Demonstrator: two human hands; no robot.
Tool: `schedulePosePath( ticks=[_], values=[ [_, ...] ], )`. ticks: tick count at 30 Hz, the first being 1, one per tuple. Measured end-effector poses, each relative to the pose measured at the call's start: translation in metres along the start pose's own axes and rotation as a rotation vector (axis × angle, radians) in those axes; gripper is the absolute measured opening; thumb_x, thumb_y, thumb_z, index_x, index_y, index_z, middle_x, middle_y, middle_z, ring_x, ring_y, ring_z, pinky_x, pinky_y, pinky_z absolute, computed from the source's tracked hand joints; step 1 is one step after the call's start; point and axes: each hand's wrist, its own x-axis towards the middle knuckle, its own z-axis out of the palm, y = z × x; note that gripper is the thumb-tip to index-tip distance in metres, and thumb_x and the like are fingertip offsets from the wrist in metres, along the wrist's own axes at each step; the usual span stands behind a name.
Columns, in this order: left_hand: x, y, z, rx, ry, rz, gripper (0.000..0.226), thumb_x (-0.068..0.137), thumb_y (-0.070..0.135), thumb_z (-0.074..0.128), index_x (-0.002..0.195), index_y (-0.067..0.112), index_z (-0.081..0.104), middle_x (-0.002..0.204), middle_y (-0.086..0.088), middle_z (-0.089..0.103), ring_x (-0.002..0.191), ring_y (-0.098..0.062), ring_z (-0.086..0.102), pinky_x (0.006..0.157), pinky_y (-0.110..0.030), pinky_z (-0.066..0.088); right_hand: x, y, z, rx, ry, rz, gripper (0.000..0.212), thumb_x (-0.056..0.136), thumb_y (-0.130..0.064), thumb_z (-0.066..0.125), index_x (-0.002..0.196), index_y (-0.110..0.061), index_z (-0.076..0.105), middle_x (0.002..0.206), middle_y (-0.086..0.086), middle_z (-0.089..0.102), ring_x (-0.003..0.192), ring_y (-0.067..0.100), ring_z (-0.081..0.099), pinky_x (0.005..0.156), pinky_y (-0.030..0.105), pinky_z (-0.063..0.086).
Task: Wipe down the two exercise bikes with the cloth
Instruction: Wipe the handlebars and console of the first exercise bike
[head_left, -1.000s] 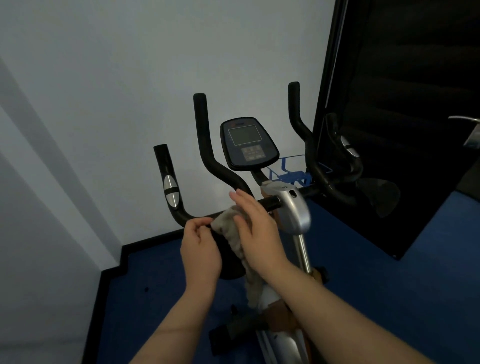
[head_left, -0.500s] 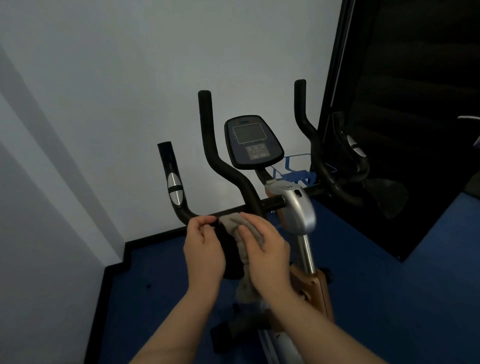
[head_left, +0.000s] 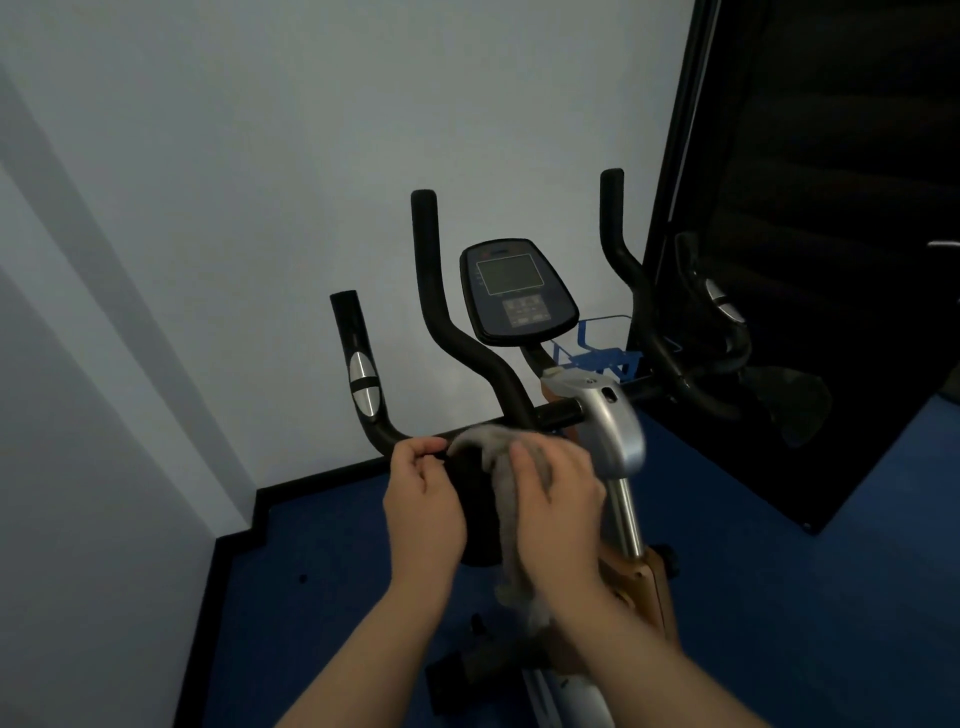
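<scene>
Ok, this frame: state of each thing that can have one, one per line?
cloth: draped over the handlebar, bunched, its tail hanging down.
left hand: grips the handlebar beside the cloth.
right hand: pressed on the cloth.
console: screen blank.
bottle cage: empty.

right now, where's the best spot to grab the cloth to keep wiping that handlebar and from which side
Take the grey cloth at its bunched top, where it drapes over the black handlebar, and come from above on the near side. The right hand already presses it there while its tail hangs loose below. The left hand steadies the bar beside it. Gripping the tail would probably give poor pressure.
</scene>
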Motion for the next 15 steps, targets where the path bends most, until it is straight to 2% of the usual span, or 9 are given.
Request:
schedulePosePath(
  ticks=[2, 3, 6, 9, 11, 13, 15],
  values=[
    [-0.001, 0.001, 0.0, 0.009, -0.01, -0.011, 0.024, 0.1, 0.014, 0.036, 0.097, 0.027, 0.056, 0.087, -0.003, 0.061, 0.067, -0.01, 0.058, 0.05, -0.02, 0.044, 0.032, -0.008, 0.004, -0.036, -0.078, 0.079, 0.012, 0.096, -0.026, 0.055, 0.1, -0.033, 0.064, 0.111, -0.019, 0.06, 0.114, 0.01, 0.052, 0.106, 0.044, 0.039],
    [-0.001, 0.002, 0.0, 0.008, -0.014, -0.013, 0.023, 0.101, 0.015, 0.037, 0.097, 0.028, 0.056, 0.087, -0.004, 0.061, 0.067, -0.013, 0.058, 0.052, -0.023, 0.044, 0.042, -0.009, 0.005, -0.018, -0.12, 0.079, 0.016, 0.096, -0.019, 0.055, 0.105, -0.028, 0.065, 0.118, -0.012, 0.06, 0.119, 0.011, 0.051, 0.108, 0.041, 0.038],
    [-0.001, 0.001, -0.001, -0.004, -0.014, -0.016, 0.022, 0.101, 0.016, 0.037, 0.098, 0.028, 0.056, 0.088, -0.002, 0.062, 0.07, -0.011, 0.059, 0.054, -0.024, 0.045, 0.031, -0.008, -0.001, 0.165, -0.223, 0.012, 0.039, 0.099, -0.003, 0.044, 0.114, -0.035, 0.061, 0.134, -0.023, 0.048, 0.126, -0.006, 0.044, 0.11, 0.02, 0.036],
    [-0.001, 0.0, -0.001, 0.003, -0.014, -0.018, 0.023, 0.101, 0.017, 0.036, 0.099, 0.029, 0.056, 0.086, -0.003, 0.062, 0.062, -0.006, 0.057, 0.046, -0.016, 0.042, -0.006, 0.012, -0.009, 0.189, -0.194, -0.048, 0.038, 0.103, -0.013, 0.04, 0.121, -0.042, 0.056, 0.128, -0.022, 0.055, 0.121, -0.004, 0.051, 0.105, 0.021, 0.043],
    [-0.001, -0.001, 0.0, -0.003, -0.009, -0.01, 0.024, 0.101, 0.017, 0.035, 0.099, 0.028, 0.057, 0.083, -0.004, 0.062, 0.056, -0.002, 0.055, 0.043, -0.014, 0.04, -0.016, 0.017, -0.012, 0.136, -0.194, -0.069, 0.037, 0.103, -0.021, 0.042, 0.128, -0.047, 0.047, 0.13, -0.026, 0.05, 0.123, -0.006, 0.047, 0.102, 0.014, 0.04],
    [-0.001, -0.001, 0.001, -0.013, -0.007, 0.007, 0.025, 0.101, 0.014, 0.035, 0.098, 0.026, 0.057, 0.083, -0.004, 0.061, 0.055, 0.002, 0.054, 0.044, -0.012, 0.04, -0.001, 0.011, -0.012, 0.022, -0.311, -0.136, 0.036, 0.101, -0.027, 0.048, 0.134, -0.039, 0.046, 0.134, -0.021, 0.046, 0.124, -0.008, 0.043, 0.102, 0.012, 0.037],
    [-0.002, -0.001, 0.001, -0.002, -0.002, 0.017, 0.025, 0.101, 0.013, 0.035, 0.098, 0.025, 0.057, 0.081, -0.003, 0.06, 0.053, 0.003, 0.052, 0.044, -0.012, 0.04, 0.024, 0.001, -0.01, -0.087, -0.433, -0.191, 0.037, 0.098, -0.026, 0.053, 0.135, -0.025, 0.053, 0.135, -0.012, 0.05, 0.121, -0.006, 0.046, 0.103, 0.011, 0.037]
  ],
)
